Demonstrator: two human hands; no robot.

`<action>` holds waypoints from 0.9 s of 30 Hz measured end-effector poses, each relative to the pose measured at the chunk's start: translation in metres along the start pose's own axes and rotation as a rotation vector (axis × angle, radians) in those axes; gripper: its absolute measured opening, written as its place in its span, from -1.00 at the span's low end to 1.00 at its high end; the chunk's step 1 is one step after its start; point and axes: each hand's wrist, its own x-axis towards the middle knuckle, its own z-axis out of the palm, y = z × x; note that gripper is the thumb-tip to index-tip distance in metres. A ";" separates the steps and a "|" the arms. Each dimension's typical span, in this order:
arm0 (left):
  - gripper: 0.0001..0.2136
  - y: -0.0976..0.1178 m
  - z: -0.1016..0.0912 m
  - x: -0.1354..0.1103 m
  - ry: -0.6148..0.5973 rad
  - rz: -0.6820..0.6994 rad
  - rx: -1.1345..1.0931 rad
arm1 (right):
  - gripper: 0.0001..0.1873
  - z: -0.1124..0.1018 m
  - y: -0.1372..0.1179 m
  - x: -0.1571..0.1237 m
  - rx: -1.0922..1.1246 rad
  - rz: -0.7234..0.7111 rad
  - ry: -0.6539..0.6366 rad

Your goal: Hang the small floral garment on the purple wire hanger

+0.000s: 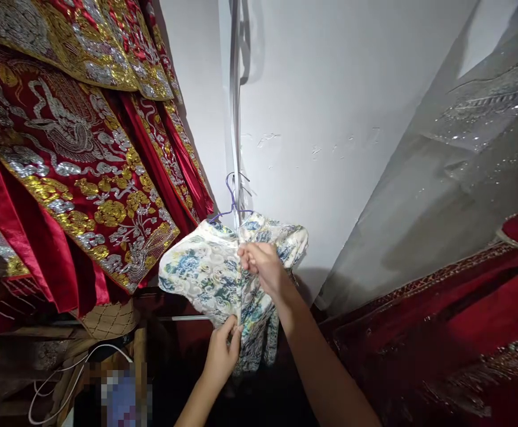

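A cream dress with a blue and green floral print [205,270] hangs on a purple wire hanger [232,198] against a white wall. My right hand [261,264] pinches the fabric near the collar, at the front opening. Lower down, my left hand [223,350] grips the same front edge of the dress with closed fingers. Both arms reach up from the bottom of the view.
Red garments with gold and silver embroidery [72,154] hang at the left. A grey sequinned gown [463,148] and dark red embroidered cloth [441,332] hang at the right. A metal rail [235,89] runs up the wall. A white cable [63,373] lies at bottom left.
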 end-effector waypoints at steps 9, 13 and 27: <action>-0.73 0.065 -0.068 0.048 0.051 0.195 -0.063 | -0.77 0.011 0.003 -0.014 -0.080 -0.122 -0.032; -0.65 0.128 -0.094 0.087 0.271 0.360 -0.023 | -0.76 0.008 -0.005 -0.019 -0.225 -0.222 -0.038; -0.81 0.167 -0.106 0.106 0.304 0.409 0.125 | -0.74 -0.010 0.030 0.009 -0.314 -0.191 -0.008</action>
